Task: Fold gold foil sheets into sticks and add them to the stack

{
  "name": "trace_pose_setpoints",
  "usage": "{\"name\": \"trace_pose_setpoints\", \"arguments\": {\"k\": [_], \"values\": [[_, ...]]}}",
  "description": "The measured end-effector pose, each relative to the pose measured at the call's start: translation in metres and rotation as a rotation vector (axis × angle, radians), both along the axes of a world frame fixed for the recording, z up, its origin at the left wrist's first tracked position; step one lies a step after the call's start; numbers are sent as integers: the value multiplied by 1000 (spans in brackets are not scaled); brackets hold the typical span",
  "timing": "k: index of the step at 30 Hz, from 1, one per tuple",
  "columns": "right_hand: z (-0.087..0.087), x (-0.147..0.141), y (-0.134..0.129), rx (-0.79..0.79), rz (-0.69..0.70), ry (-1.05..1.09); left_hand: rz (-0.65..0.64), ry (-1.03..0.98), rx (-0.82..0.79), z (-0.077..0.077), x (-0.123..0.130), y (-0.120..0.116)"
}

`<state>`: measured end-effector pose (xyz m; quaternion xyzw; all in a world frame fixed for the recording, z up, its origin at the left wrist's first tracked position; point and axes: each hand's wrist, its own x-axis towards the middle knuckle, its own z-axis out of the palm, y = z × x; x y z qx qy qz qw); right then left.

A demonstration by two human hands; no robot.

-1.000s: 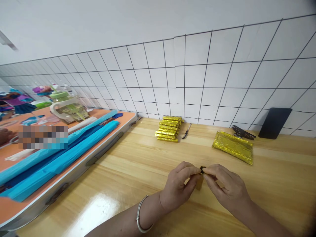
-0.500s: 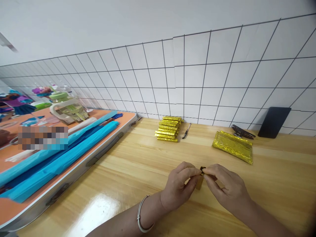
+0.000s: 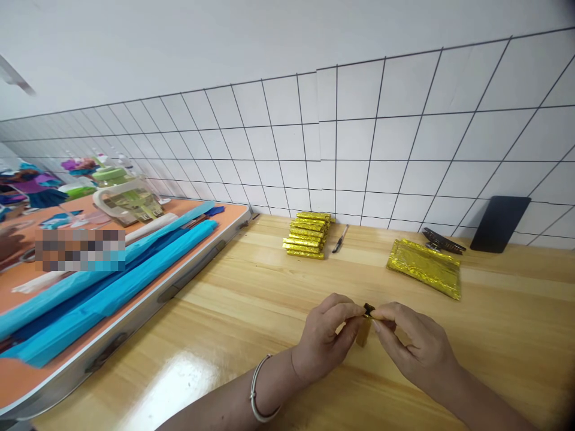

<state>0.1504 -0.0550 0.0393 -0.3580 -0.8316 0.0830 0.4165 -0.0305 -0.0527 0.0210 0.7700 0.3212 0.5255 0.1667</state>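
Note:
A small piece of gold foil point(image 3: 363, 335) hangs between my two hands just above the wooden table. My left hand point(image 3: 330, 338), with a bangle at the wrist, pinches the foil's left side between thumb and fingers. Opposite it, my right hand point(image 3: 411, 341) is closed in a pinch at the right side. The foil's top edge looks dark and folded where the fingertips meet, and the fingers cover part of it. Behind the hands lie a stack of rolled gold foil pieces point(image 3: 309, 234) and, to the right, a flat pile of gold foil sheets point(image 3: 424, 268).
A pen point(image 3: 340, 239) lies beside the rolls. A dark claw clip point(image 3: 444, 240) sits behind the foil sheets, and a dark phone-like slab point(image 3: 500, 223) leans against the tiled wall. At left, an orange-topped table point(image 3: 233, 214) bears long blue paper rolls point(image 3: 135, 287) and a clear green-lidded jug point(image 3: 130, 197).
My right fingertips have shifted slightly along the foil, and more of its dark folded top shows between the hands. The left hand has hardly moved.

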Motion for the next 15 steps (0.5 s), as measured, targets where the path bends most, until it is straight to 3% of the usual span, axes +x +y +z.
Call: {"name": "trace_pose_setpoints", "arguments": {"k": [15], "values": [[1,-2,-1,17,-13,20,-20,-3,12,6,0,-1]]}}
